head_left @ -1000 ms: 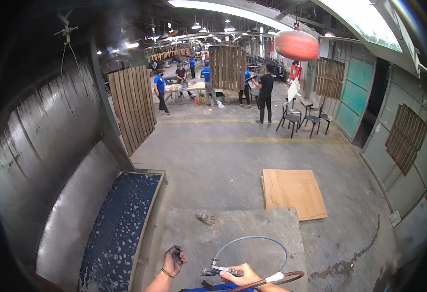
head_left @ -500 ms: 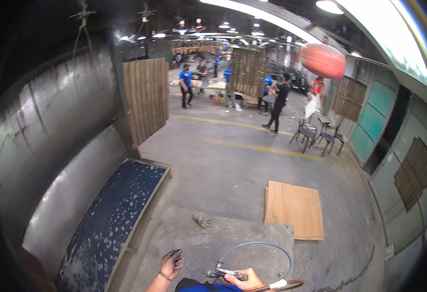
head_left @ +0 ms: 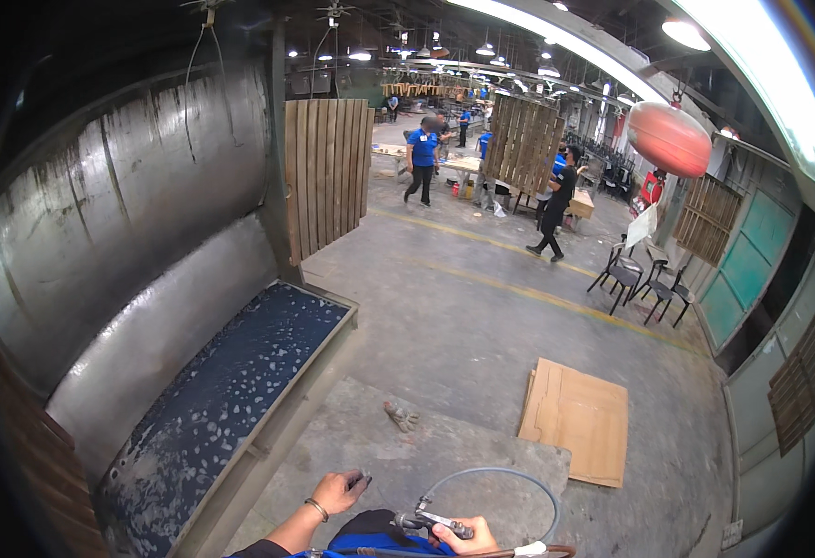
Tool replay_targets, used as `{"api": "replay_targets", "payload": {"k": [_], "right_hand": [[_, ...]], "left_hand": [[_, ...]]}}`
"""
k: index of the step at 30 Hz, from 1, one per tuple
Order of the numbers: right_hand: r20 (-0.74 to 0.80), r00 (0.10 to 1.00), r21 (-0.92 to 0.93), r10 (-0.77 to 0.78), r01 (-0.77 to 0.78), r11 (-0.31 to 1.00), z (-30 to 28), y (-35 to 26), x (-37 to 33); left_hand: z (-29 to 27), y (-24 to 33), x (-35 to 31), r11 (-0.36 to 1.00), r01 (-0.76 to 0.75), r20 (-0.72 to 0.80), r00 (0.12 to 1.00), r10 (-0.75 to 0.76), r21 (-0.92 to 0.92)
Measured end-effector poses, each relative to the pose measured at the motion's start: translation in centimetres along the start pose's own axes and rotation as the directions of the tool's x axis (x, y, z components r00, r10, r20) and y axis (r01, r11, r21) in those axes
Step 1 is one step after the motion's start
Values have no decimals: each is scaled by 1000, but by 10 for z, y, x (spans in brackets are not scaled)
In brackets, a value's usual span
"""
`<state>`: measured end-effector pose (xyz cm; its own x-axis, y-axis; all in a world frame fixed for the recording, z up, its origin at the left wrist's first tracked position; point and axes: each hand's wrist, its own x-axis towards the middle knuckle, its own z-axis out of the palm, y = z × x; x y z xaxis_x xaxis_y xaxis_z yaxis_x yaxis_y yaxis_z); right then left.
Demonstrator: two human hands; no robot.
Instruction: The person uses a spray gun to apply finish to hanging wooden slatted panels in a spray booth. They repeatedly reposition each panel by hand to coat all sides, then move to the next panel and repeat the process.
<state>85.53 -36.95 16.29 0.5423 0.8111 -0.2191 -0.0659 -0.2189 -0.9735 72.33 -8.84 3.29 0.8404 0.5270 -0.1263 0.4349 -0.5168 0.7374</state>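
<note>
— Two hands show at the bottom edge, both yours. How are they set?

— Your left hand (head_left: 337, 491), a bracelet on its wrist, is clenched around a small dark object (head_left: 359, 481) I cannot identify. Your right hand (head_left: 463, 537) grips the metal spray gun (head_left: 430, 522) by its handle, low in the picture just right of centre.

— And the line off the gun?

— One grey hose (head_left: 510, 476) loops up from it in a smooth round arc over the floor, curving back down on the right.

— What borders you?

— To your left, one long trough (head_left: 221, 391) with a straight raised rim; its dark bed is speckled with pale flecks. Behind it rises a curved, streaked sheet-metal wall (head_left: 119, 242).

— Room to move?

— Ahead and right you have wide, rough concrete floor (head_left: 463, 316). One flat wooden board (head_left: 579, 418) lies on it, well apart from your hands, and one small scrap (head_left: 400, 416) lies nearer.

— Farther off?

— Two slatted wooden panels (head_left: 328, 177) stand upright, two dark chairs (head_left: 644, 284) sit at the right, and one red oval tank (head_left: 669, 138) hangs overhead. Several people stand at work tables in the distance.
</note>
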Motion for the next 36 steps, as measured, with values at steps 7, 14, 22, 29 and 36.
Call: {"api": "replay_targets", "payload": {"k": [7,14,22,29,36], "right_hand": [[61,997,177,44,-54,983,4,17,27],[160,970,108,181,-200,974,-4,23,87],[224,963,-73,148,-135,988,11,2,213],[239,968,-72,81,-65,995,44,-49,315],[290,947,-116,139,-110,987,81,-71,392]], "left_hand": [[-11,-7,13,999,-24,23,999,25,-21],[-13,-44,37,965,161,-39,984,-173,-206],[-56,-119,118,855,146,-125,964,-236,-497],[-137,-153,211,416,67,-154,867,-473,-907],[-196,-199,252,261,-85,-205,853,-480,-962]]}}
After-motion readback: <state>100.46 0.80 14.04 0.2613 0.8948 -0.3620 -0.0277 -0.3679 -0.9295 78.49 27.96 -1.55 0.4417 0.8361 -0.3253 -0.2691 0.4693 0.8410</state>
